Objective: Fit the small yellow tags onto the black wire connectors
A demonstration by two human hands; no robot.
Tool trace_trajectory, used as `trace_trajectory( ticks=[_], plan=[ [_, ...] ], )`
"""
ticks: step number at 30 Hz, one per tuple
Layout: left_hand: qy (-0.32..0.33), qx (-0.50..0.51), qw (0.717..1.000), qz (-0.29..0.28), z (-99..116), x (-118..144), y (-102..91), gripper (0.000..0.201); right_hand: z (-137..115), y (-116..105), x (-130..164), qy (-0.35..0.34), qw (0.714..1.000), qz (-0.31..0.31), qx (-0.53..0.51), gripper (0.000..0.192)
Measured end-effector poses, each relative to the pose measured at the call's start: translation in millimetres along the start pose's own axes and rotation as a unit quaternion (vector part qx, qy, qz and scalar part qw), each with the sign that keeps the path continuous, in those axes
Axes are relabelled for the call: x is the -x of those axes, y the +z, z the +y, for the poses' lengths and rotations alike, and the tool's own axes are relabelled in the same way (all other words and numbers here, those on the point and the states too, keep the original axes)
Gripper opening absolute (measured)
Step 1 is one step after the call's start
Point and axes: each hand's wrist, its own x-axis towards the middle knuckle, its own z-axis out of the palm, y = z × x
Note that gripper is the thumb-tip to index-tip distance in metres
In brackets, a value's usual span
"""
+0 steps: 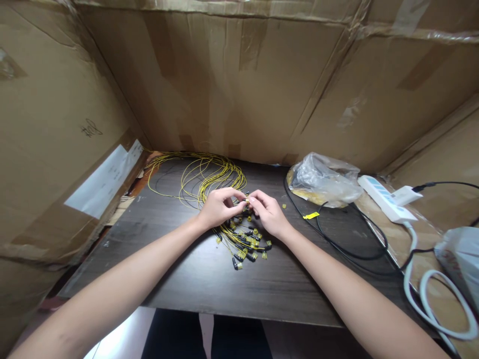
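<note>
Head view: both hands meet over the middle of the table [179, 279], fingertips nearly touching. Left hand [218, 207] and right hand [267, 213] each pinch the same small yellow-capped connector [246, 201] between thumb & forefinger, so both are clamped on it from opposite sides. It's held just above the table, at the end of a thin yellow wire.

Right under the hands lies a cluster of loose connector ends [245, 247], black bodies w/ yellow caps, fanned out toward the near edge. Their leads run back under the left hand into a coil of yellow wires [202, 174], looped flat on the far-left part of the table, w/ a few black strands mixed in.

A tiny yellow cap [284, 205] sits alone just right of the right hand. Further right, a crumpled clear plastic bag [324, 179] w/ yellow bits inside, and a black cable [337, 239] w/ a yellow tag curving past it. Beyond that, a white power strip [385, 199] w/ a plug in it and a thick white cord [430, 299] looping at the right edge. Cardboard walls [239, 85] box in the table on three sides.
</note>
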Motion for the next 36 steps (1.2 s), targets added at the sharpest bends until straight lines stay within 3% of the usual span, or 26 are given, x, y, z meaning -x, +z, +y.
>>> trace_trajectory(
  ticks=[3, 9, 15, 21, 29, 36],
  plan=[
    [-0.002, 0.006, 1.0, -0.009, -0.6, -0.1, -0.5, 0.012, -1.4, -0.4, 0.1, 0.008, 1.0, -0.004, 0.003, 0.029],
    [0.012, 0.006, 1.0, -0.013, 0.7, 0.4, -0.9, 0.012, -1.3, 0.4, 0.1, 0.005, 1.0, -0.009, 0.016, 0.043],
    [-0.011, 0.002, 1.0, -0.013, 0.3, -0.3, -0.7, 0.011, -2.3, 0.3, 0.4, 0.014, 1.0, 0.002, 0.0, 0.027],
    [0.0, 0.012, 1.0, -0.017, -0.3, 0.5, -0.5, 0.011, 0.2, 1.0, 0.1, 0.008, 1.0, -0.015, 0.01, 0.047],
    [0.0, 0.004, 1.0, -0.01, -0.3, 0.4, -0.8, 0.012, -2.3, 0.2, 0.4, 0.02, 1.0, -0.006, -0.007, 0.024],
    [0.016, 0.0, 1.0, -0.016, 1.6, 0.9, -0.9, 0.013, 0.9, 0.9, -0.5, 0.002, 1.0, -0.017, 0.014, 0.046]
  ],
)
